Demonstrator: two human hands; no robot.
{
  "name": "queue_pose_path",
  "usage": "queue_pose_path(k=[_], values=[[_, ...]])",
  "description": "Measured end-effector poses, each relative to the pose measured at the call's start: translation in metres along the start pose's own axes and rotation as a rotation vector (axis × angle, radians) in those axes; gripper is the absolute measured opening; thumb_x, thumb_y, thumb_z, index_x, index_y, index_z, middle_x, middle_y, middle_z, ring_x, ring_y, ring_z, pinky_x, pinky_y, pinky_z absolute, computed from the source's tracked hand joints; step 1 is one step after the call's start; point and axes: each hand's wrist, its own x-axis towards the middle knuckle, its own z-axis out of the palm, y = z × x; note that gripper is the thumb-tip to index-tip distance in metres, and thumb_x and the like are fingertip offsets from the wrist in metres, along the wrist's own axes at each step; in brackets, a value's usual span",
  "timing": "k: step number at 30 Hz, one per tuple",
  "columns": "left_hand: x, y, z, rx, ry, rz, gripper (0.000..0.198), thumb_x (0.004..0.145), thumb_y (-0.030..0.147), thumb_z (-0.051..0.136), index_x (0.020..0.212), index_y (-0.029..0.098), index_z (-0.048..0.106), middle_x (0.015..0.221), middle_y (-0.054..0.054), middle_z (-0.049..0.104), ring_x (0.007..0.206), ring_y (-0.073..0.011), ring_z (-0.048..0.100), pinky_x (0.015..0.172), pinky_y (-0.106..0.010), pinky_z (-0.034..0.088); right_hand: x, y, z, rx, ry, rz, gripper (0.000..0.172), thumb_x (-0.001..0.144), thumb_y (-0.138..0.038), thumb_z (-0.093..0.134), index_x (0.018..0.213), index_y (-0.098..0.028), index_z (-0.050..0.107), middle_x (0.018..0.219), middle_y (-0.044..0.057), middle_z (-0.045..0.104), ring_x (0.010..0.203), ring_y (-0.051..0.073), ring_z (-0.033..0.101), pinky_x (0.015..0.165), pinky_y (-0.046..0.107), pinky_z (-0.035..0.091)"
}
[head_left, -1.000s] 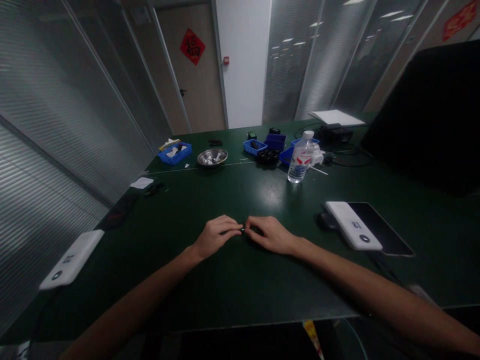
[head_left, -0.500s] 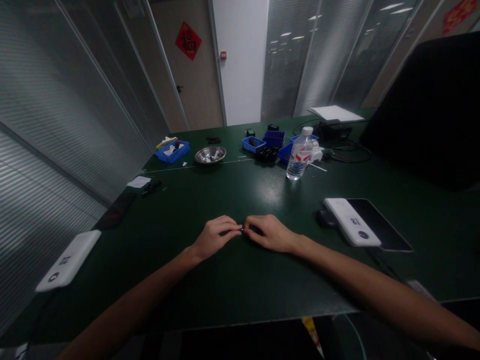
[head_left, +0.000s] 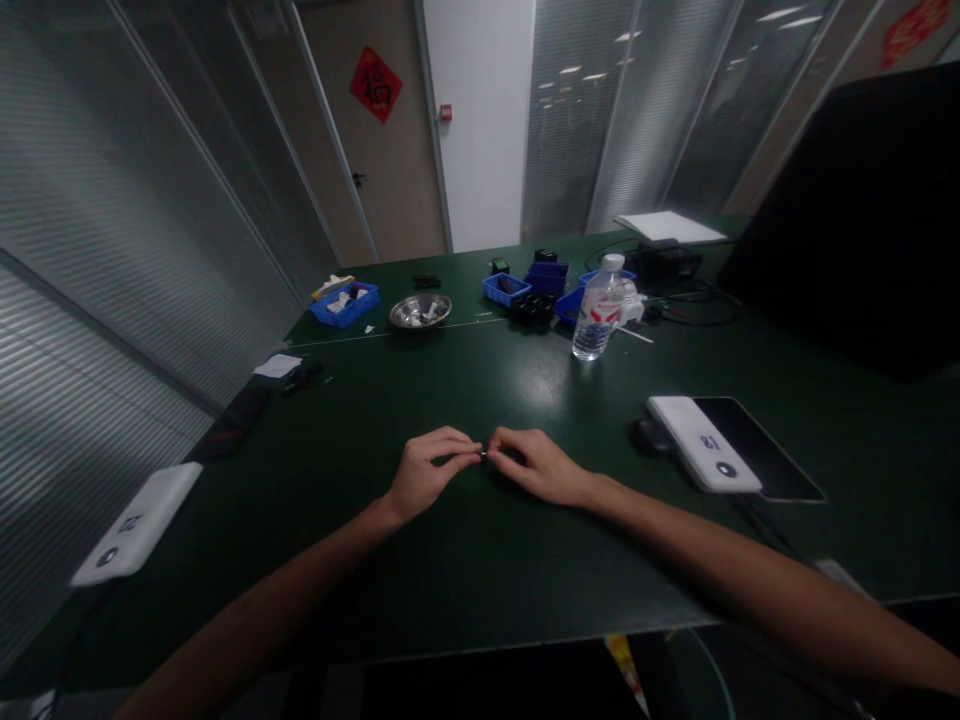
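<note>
My left hand and my right hand meet fingertip to fingertip low over the dark green table, near its middle. Both are curled in a pinch. Between the fingertips sits a tiny dark part, too small and dim to name. I cannot tell which hand bears its weight. Both forearms reach in from the near edge.
A white device lies on a dark tablet at the right, another white device at the left edge. Farther back stand a water bottle, a metal bowl, blue bins and cables. A black monitor rises right.
The hands stay pinched together in the same spot. The view has shifted slightly, so the far objects sit a little higher and more to the left than one second ago.
</note>
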Motion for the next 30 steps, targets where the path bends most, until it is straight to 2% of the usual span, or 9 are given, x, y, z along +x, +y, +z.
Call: queue_pose_path(k=[8, 15, 20, 25, 30], values=[[0.000, 0.000, 0.003, -0.027, 0.026, -0.031, 0.016, 0.092, 0.027, 0.070, 0.103, 0.020, 0.079, 0.102, -0.008, 0.075, 0.092, -0.0199, 0.070, 0.083, -0.037, 0.061, 0.000, 0.000, 0.001, 0.046, 0.011, 0.002, 0.027, 0.106, -0.040, 0.048, 0.101, -0.017, 0.062, 0.079, -0.001, 0.060, 0.066, 0.012, 0.052, 0.062, 0.023, 0.038], [0.001, -0.009, -0.001, 0.068, -0.134, -0.076, 0.026, 0.094, 0.027, 0.067, 0.119, 0.023, 0.073, 0.112, -0.006, 0.071, 0.102, -0.0198, 0.066, 0.091, -0.037, 0.056, 0.002, 0.004, -0.008, -0.112, -0.013, -0.003, 0.020, 0.104, -0.034, 0.051, 0.105, -0.018, 0.063, 0.084, 0.002, 0.065, 0.069, 0.014, 0.056, 0.065, 0.024, 0.039], [0.003, -0.005, -0.003, 0.174, -0.271, -0.159, 0.033, 0.097, 0.029, 0.064, 0.129, 0.026, 0.068, 0.115, -0.005, 0.069, 0.105, -0.0201, 0.062, 0.093, -0.036, 0.052, 0.003, 0.004, -0.017, -0.242, -0.074, -0.016, 0.014, 0.102, -0.028, 0.052, 0.104, -0.019, 0.062, 0.092, 0.003, 0.067, 0.074, 0.015, 0.060, 0.069, 0.025, 0.040], [0.004, -0.002, -0.002, 0.195, -0.296, -0.205, 0.036, 0.096, 0.033, 0.064, 0.131, 0.027, 0.065, 0.109, -0.005, 0.067, 0.104, -0.0214, 0.060, 0.093, -0.037, 0.050, 0.003, 0.004, -0.022, -0.319, -0.095, -0.028, 0.014, 0.101, -0.028, 0.052, 0.104, -0.019, 0.063, 0.095, 0.004, 0.068, 0.075, 0.015, 0.061, 0.070, 0.025, 0.040], [0.003, -0.006, 0.000, 0.156, -0.278, -0.260, 0.055, 0.092, 0.030, 0.068, 0.145, 0.029, 0.052, 0.109, -0.003, 0.066, 0.102, -0.0202, 0.060, 0.095, -0.037, 0.048, 0.003, 0.010, -0.031, -0.338, 0.000, 0.009, 0.019, 0.102, -0.034, 0.052, 0.106, -0.019, 0.064, 0.088, 0.003, 0.067, 0.072, 0.015, 0.059, 0.066, 0.025, 0.038]])
